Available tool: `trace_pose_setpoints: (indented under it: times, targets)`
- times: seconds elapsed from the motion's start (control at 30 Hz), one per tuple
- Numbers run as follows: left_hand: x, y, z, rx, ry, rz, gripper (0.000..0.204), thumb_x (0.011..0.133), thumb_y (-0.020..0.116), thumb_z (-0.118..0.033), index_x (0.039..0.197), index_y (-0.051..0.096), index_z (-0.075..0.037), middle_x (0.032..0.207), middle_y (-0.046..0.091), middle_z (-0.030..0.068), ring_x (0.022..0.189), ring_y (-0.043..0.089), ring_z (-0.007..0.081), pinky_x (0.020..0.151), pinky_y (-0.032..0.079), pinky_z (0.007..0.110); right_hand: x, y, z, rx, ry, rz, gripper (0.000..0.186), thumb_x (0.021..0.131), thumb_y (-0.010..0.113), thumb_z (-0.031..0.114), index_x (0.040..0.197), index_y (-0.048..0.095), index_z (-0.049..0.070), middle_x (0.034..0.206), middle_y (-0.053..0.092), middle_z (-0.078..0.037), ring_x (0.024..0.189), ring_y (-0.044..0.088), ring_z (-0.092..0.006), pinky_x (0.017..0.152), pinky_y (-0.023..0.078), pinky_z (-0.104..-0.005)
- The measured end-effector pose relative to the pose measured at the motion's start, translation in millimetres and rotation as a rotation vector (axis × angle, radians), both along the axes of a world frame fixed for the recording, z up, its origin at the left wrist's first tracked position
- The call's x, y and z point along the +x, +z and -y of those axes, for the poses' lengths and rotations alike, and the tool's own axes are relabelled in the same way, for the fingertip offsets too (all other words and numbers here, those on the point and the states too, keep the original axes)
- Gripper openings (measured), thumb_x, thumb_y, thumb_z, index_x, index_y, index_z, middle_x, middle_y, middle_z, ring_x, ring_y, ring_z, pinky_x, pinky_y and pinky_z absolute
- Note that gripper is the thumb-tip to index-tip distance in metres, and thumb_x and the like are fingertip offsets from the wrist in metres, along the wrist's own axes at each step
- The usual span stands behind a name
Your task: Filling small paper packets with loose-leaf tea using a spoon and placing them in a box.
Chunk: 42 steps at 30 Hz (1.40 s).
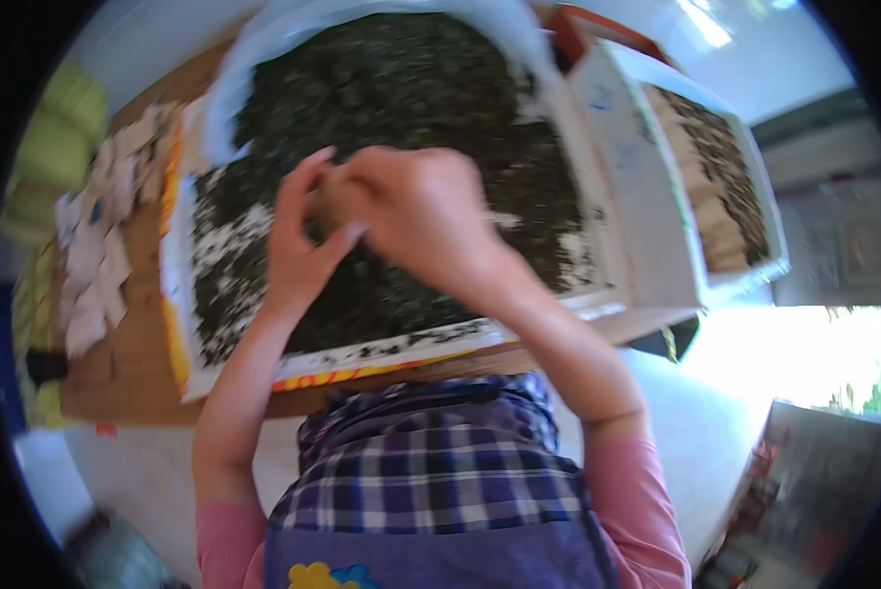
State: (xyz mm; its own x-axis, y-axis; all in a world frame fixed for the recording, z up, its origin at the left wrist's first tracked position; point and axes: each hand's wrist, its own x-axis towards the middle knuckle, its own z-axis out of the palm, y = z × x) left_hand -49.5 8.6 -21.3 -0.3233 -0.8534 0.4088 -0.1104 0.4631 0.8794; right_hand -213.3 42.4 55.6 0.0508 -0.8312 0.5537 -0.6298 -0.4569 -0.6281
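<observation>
Dark loose flakes [381,79] lie beneath both hands, in a broad heap on the desk. Around them the room curves away into black at the rim; glare washes out the right side, and dim objects in the lower corners are too blurred to name. Pale floor [146,471] shows in front of the desk [136,324], a brown, wood-coloured surface partly covered by what it carries.

On it, white sheeting [177,285] with a yellow-orange edge carries the flakes; they thin toward the left, where white shows through. The forearms and hands hide part of the heap. At the right stands a white box [617,137] holding brown pieces set in rows, their kind hard to tell. Behind it, a reddish box [573,34] is mostly covered. Pale paper pieces [92,270] overlap at the left.

Above the flakes, the right hand [416,201] has its fingers bunched, its grip hidden, so I cannot tell what it grasps. The left hand [298,240] curls its grip around a small tan object [334,201], blurred and largely covered by fingers.
</observation>
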Motion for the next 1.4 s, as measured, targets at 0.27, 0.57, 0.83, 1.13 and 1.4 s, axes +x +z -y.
trace_pose_setpoints:
  times: [0.27, 0.57, 0.83, 1.13, 1.4]
  targets:
    - [5.3, -0.4, -5.7, -0.234, 0.188, 0.271, 0.066, 0.079, 0.074, -0.017, 0.137, 0.046, -0.006, 0.131, 0.05, 0.0102, 0.122, 0.049, 0.026, 0.103, 0.038, 0.036, 10.1, -0.2, -1.7, 0.083, -0.173, -0.047, 0.019, 0.078, 0.064, 0.018, 0.064, 0.065, 0.007, 0.057, 0.061, -0.014, 0.056, 0.063, -0.0348, 0.053, 0.051, -0.0435]
    - [3.0, 0.8, -6.7, -0.163, -0.043, 0.142, 0.067, 0.086, 0.065, -0.02, 0.145, 0.035, -0.007, 0.145, 0.038, 0.0125, 0.131, 0.042, 0.0269, 0.105, 0.037, 0.042, -59.2, 21.2, -16.6, -0.056, -0.142, 0.02, 0.007, 0.075, 0.066, 0.013, 0.075, 0.065, 0.006, 0.065, 0.062, -0.015, 0.063, 0.064, -0.0359, 0.056, 0.051, -0.0422]
    - [19.5, -5.7, 9.0, -0.167, 0.06, 0.331, 0.055, 0.091, 0.059, -0.016, 0.142, 0.041, -0.009, 0.144, 0.043, 0.0108, 0.128, 0.046, 0.0253, 0.103, 0.039, 0.039, -220.4, 106.2, -72.5, -0.002, -0.415, -0.047, 0.015, 0.089, 0.065, 0.006, 0.102, 0.07, 0.0, 0.079, 0.069, -0.004, 0.066, 0.061, -0.0062, 0.061, 0.052, -0.0214]
    - [17.3, -12.5, 17.6, -0.166, 0.068, 0.373, 0.04, 0.092, 0.059, -0.01, 0.132, 0.052, -0.005, 0.138, 0.048, 0.0094, 0.12, 0.052, 0.0224, 0.095, 0.042, 0.034, -349.0, 71.6, -112.7, 0.434, -0.768, -0.286, 0.01, 0.081, 0.065, 0.011, 0.082, 0.066, 0.001, 0.066, 0.064, -0.006, 0.062, 0.064, -0.0117, 0.062, 0.05, -0.0268]
    - [20.0, -15.0, 20.0, -0.169, 0.073, 0.398, 0.033, 0.091, 0.059, -0.007, 0.124, 0.056, -0.004, 0.133, 0.052, 0.0079, 0.117, 0.054, 0.0217, 0.093, 0.043, 0.033, -393.9, 22.2, -99.2, 0.528, -0.842, -0.387, 0.012, 0.075, 0.063, 0.007, 0.083, 0.069, 0.001, 0.076, 0.067, -0.019, 0.075, 0.066, -0.0346, 0.071, 0.053, -0.0394]
